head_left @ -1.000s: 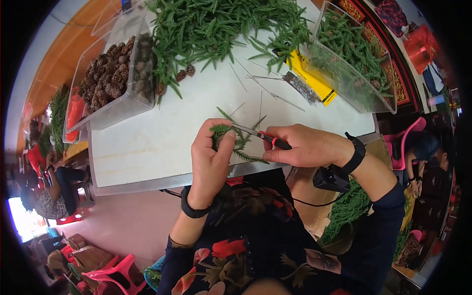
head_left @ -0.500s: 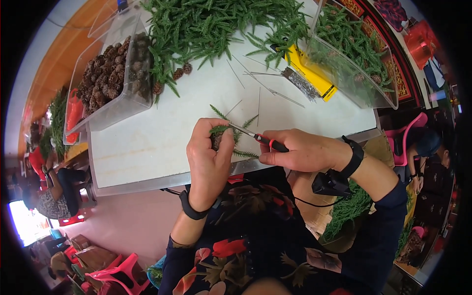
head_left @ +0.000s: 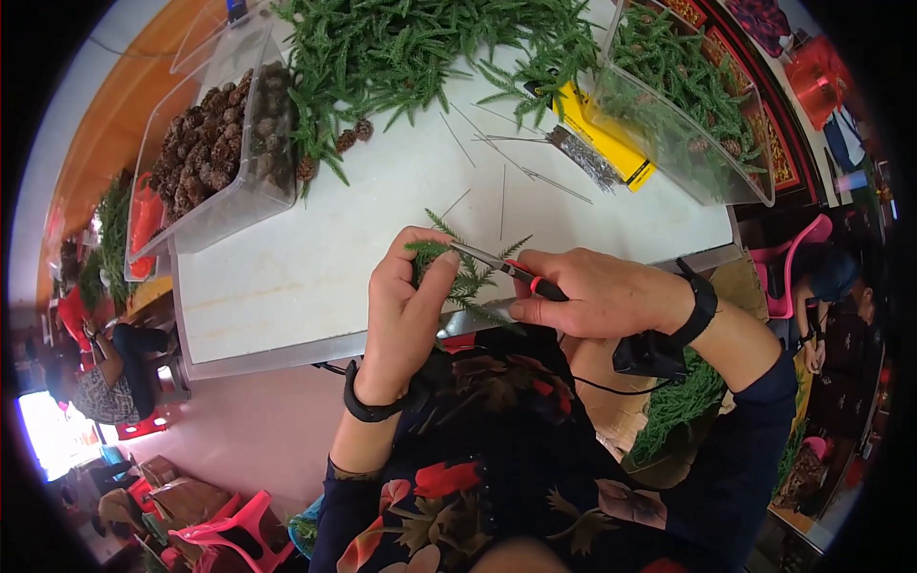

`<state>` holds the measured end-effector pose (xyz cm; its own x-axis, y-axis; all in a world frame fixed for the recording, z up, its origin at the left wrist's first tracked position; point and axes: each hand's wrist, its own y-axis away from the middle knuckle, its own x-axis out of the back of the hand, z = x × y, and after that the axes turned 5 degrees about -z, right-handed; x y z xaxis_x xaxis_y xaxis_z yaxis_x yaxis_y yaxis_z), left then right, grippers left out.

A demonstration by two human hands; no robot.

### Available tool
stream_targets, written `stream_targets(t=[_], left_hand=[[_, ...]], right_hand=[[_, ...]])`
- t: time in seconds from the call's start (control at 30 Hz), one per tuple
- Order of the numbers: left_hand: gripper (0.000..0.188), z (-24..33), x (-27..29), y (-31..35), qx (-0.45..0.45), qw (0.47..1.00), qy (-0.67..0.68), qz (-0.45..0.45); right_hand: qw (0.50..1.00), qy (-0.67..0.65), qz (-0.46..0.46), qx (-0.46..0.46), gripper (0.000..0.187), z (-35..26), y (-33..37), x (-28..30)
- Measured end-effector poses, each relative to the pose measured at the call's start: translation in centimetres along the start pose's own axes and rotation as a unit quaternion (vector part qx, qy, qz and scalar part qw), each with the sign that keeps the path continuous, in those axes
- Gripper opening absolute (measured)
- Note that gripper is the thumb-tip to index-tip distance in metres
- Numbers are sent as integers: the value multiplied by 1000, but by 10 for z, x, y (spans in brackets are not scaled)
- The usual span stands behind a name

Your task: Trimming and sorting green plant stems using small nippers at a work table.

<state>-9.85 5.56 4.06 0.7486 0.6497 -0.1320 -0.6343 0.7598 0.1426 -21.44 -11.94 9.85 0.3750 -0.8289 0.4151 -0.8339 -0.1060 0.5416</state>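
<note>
Near the table's front edge, my left hand [head_left: 401,310] pinches a green artificial pine sprig [head_left: 468,284] between thumb and forefinger. Its needled tips fan out to the right and upward. My right hand [head_left: 607,294] is wrapped round the red-and-black handles of a pair of pliers [head_left: 516,273]. The slim metal jaws point left and reach the sprig at my left thumb tip. Whether the jaws grip a wire there is too small to tell. Several thin wires [head_left: 503,201] lie on the white table [head_left: 277,286] beyond my hands.
A clear bin of pine cones [head_left: 205,148] stands at left, and one of green sprigs [head_left: 683,105] at right. A sprig heap [head_left: 401,53] covers the far side. A yellow packet [head_left: 602,138] and a wire bundle [head_left: 585,160] lie by the right bin. Other people sit at both sides.
The sprig has turned and shifted slightly right in my left hand; a brown cone seen in it before is now hidden. The pliers have moved a little right, still at my left thumb.
</note>
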Motion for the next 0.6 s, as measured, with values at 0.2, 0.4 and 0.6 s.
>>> stream_targets(t=[0.2,0.4,0.6], left_hand=[[10,-4,2,-2,-4,999,-38,8],[10,-4,2,-4,-9,998,-56,9],[15,2,3,-5,45,999,13,-10]], right_hand=[[1000,9,5,-12,32,6,-4,-2],[997,43,57,12,29,14,-8,-8],[990,82,112,12,29,12,-7,-14]])
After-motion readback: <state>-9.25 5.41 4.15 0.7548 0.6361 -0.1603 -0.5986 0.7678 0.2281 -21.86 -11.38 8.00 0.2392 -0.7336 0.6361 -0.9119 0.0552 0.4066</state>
